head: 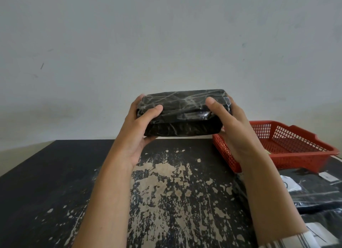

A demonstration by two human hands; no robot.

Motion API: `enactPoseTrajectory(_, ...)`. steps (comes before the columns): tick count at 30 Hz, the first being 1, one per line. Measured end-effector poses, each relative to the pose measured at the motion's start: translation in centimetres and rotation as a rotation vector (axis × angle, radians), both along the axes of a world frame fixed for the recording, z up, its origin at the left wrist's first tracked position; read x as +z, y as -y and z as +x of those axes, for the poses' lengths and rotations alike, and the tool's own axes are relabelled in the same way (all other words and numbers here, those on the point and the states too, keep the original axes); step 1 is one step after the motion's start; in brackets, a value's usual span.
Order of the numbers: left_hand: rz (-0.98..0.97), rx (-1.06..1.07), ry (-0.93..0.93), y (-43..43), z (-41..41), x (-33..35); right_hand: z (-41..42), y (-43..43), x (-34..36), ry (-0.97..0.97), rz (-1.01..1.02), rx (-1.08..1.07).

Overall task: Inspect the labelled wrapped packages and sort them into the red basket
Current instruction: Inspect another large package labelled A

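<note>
I am holding one black wrapped package [182, 112] up in the air, above the far part of the worktop [175, 192] and in front of the pale wall [166, 35]. My left hand [140, 129] is gripping its left end and my right hand [231, 125] its right end. Each thumb is pressing on the face turned toward me, and the other fingers are curling round behind and beneath, mostly hidden. The glossy, crinkled wrap is showing no label on the faces I am seeing.

To the right, the red basket [299, 151] is sitting on the far right of the worktop, just beyond my right wrist. I cannot tell whether anything is lying in it. Nearer to me on the right, more black packages [314, 196] are lying flat with white labels [291, 185] facing up.

I am judging this to be the inspection step: the package is raised for a look, not yet sorted. The next move is probably calling for me to turn it in both hands until its label is facing me. After that I would be carrying it rightward over the basket's near rim and lowering it in, keeping an even grip so the slick wrap is not slipping.
</note>
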State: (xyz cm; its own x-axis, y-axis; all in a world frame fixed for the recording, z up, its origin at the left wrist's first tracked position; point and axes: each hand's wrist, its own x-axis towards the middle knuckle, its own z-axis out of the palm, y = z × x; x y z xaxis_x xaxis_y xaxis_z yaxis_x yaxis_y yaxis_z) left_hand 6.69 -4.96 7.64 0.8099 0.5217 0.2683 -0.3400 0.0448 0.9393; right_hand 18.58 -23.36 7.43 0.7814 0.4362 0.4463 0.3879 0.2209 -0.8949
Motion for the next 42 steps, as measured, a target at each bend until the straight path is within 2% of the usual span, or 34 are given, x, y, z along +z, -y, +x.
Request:
enactPoseTrajectory(3,0.043,-0.011,0.070,-0.1,-0.4,0.2,-0.4,0.2,0.2,-0.006,-0.058,0.001)
enactPoseTrajectory(9,0.186,0.081,-0.062,-0.8,-0.1,-0.2,-0.2,0.1,-0.1,0.005,-0.040,-0.016)
enactPoseTrajectory(13,0.198,0.138,-0.032,-1.4,0.5,-0.9,-0.2,-0.1,-0.2,0.031,-0.044,-0.011)
enactPoseTrajectory(21,0.298,0.131,-0.032,-1.0,0.6,-1.0,1.0,-0.7,-0.9,0.118,-0.110,-0.180)
enactPoseTrajectory(26,0.297,0.178,-0.043,-1.1,0.6,-1.0,1.1,-0.5,-0.9,0.107,-0.112,-0.118)
enactPoseTrajectory(30,0.269,0.145,-0.064,-1.7,0.5,-1.1,0.9,0.0,-0.6,0.067,-0.054,-0.066)
enactPoseTrajectory(34,0.323,0.119,-0.071,-1.5,0.3,-1.0,0.7,0.1,-0.5,0.032,-0.017,-0.056)
enactPoseTrajectory(42,0.341,0.177,-0.053,-1.3,0.3,-1.1,0.6,0.7,-0.4,0.178,-0.104,-0.031)
